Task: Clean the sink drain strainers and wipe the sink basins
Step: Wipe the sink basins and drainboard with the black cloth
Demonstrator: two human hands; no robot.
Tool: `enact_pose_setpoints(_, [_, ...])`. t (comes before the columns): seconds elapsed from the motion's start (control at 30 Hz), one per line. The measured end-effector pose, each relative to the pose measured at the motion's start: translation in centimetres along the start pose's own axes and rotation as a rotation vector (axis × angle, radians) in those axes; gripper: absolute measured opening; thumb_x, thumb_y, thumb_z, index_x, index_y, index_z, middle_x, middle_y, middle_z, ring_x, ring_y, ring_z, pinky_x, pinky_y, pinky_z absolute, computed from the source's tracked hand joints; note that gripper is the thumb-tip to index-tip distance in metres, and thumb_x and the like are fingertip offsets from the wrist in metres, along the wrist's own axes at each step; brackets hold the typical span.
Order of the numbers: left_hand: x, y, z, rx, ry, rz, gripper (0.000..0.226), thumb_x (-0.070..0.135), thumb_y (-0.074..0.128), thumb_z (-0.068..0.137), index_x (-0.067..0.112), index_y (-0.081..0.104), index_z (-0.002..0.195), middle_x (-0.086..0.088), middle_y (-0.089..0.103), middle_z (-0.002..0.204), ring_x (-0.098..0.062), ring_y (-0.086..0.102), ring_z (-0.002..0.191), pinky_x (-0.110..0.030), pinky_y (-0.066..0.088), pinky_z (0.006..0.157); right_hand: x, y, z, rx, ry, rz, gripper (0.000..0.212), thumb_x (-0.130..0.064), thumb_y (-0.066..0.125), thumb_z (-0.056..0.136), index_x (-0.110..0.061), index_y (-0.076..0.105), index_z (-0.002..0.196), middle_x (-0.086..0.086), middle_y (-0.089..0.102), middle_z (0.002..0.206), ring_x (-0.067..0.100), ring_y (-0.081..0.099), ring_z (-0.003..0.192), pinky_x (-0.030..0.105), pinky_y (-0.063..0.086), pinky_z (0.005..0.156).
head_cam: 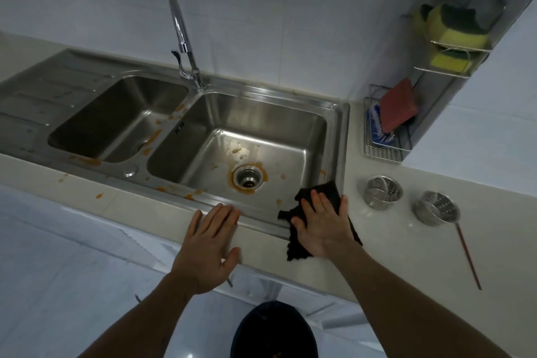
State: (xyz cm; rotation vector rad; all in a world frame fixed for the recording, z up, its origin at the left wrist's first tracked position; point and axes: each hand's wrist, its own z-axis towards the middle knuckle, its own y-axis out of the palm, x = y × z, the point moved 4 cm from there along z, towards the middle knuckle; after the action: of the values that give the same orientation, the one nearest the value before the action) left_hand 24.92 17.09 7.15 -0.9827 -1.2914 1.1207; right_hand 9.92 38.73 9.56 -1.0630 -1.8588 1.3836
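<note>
Starting at your left, the small basin (116, 122) carries orange smears along its divider, and its drain is too dark to make out. Your left hand (210, 244) lies flat with fingers straight on the counter (261, 253) edge, holding nothing; use it as your brace. The large basin (247, 136) has an orange ring round its open drain (248, 177) and spots across the floor. Your right hand (322, 224) presses flat on the black cloth (316, 192), fingers spread, over the basin's front right corner and rim. To wipe well, I'd judge you should work from the walls down toward the drain, folding the cloth to a fresh face so the orange isn't spread. Both strainers (383, 192) stand out on the counter at your right, near a red stick (467, 259). Whether they are already clean is hard to tell, and the cloth's part under your palm is hidden.
</note>
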Motion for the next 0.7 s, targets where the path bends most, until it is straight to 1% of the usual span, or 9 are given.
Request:
enact_pose_setpoints(0.1, [0.1,-0.2,0.1,-0.016,0.000,-0.023,0.075,0.056,0.029,0.096,0.025,0.005,0.159,0.004,0.006,0.167,-0.013,-0.004,0.154,-0.048,0.002,0.125,-0.2,-0.2,0.9,-0.017,0.035,-0.026,0.070,-0.057,0.010,0.097,-0.022,0.013,0.158,0.008,0.000,0.167,0.024,-0.001,0.153,0.062,-0.013,0.117])
enact_pose_setpoints(0.27, [0.7,-1.1,0.0,-0.033,-0.009,-0.063,0.076,0.052,0.036,0.096,0.022,0.007,0.159,0.005,0.004,0.167,-0.012,-0.008,0.153,-0.047,-0.003,0.125,-2.2,1.7,-3.0,0.039,0.065,0.108,0.070,-0.057,0.011,0.098,-0.022,0.011,0.158,0.008,0.003,0.167,0.023,0.002,0.153,0.058,-0.008,0.119])
enact_pose_setpoints(0.33, [0.7,-1.6,-0.1,-0.016,0.012,-0.120,0.075,0.049,0.040,0.095,0.020,0.012,0.159,0.004,0.007,0.166,-0.010,-0.007,0.153,-0.045,-0.002,0.125,-3.0,2.0,-3.8,0.032,0.077,0.141,0.070,-0.059,0.013,0.098,-0.023,0.011,0.158,0.007,0.005,0.167,0.022,0.004,0.153,0.057,-0.006,0.120])
enact_pose_setpoints(0.4, [0.1,-2.2,-0.5,0.027,0.044,-0.189,0.073,0.042,0.047,0.095,0.015,0.022,0.157,0.002,0.015,0.165,-0.011,0.001,0.153,-0.044,0.004,0.126,-3.9,1.8,-3.9,0.018,0.102,0.170,0.068,-0.059,0.016,0.098,-0.025,0.014,0.158,0.005,0.008,0.167,0.021,0.006,0.153,0.056,-0.003,0.121])
enact_pose_setpoints(0.47, [-1.5,-3.0,-1.1,0.094,0.058,-0.256,0.069,0.033,0.054,0.092,0.011,0.032,0.154,-0.001,0.025,0.162,-0.015,0.014,0.152,-0.042,0.015,0.125,-5.5,1.5,-3.5,-0.002,0.100,0.204,0.065,-0.058,0.020,0.099,-0.028,0.016,0.157,0.002,0.011,0.167,0.021,0.008,0.153,0.055,-0.001,0.121])
enact_pose_setpoints(0.6, [-7.8,-5.0,-2.1,0.229,-0.019,-0.266,0.063,0.017,0.059,0.085,0.006,0.047,0.145,-0.009,0.040,0.155,-0.025,0.032,0.147,-0.049,0.032,0.117,-11.4,0.2,-1.6,0.026,0.043,0.258,0.058,-0.054,0.028,0.100,-0.033,0.024,0.153,0.000,0.018,0.165,0.020,0.013,0.152,0.051,0.002,0.122])
enact_pose_setpoints(0.67, [-12.0,-5.6,-2.5,0.260,-0.070,-0.225,0.061,0.017,0.058,0.083,0.005,0.051,0.142,-0.012,0.045,0.151,-0.030,0.039,0.142,-0.053,0.036,0.114,-15.0,-0.4,-0.3,0.025,0.022,0.275,0.056,-0.053,0.028,0.100,-0.034,0.024,0.153,0.001,0.017,0.165,0.020,0.012,0.152,0.050,0.002,0.122])
enact_pose_setpoints(0.7, [-14.0,-5.9,-2.6,0.252,-0.089,-0.194,0.060,0.021,0.054,0.084,0.006,0.050,0.142,-0.012,0.045,0.152,-0.031,0.039,0.143,-0.053,0.034,0.115,-16.8,-0.7,0.4,0.025,0.016,0.280,0.056,-0.053,0.028,0.100,-0.035,0.024,0.153,0.000,0.017,0.166,0.020,0.012,0.152,0.049,0.002,0.122])
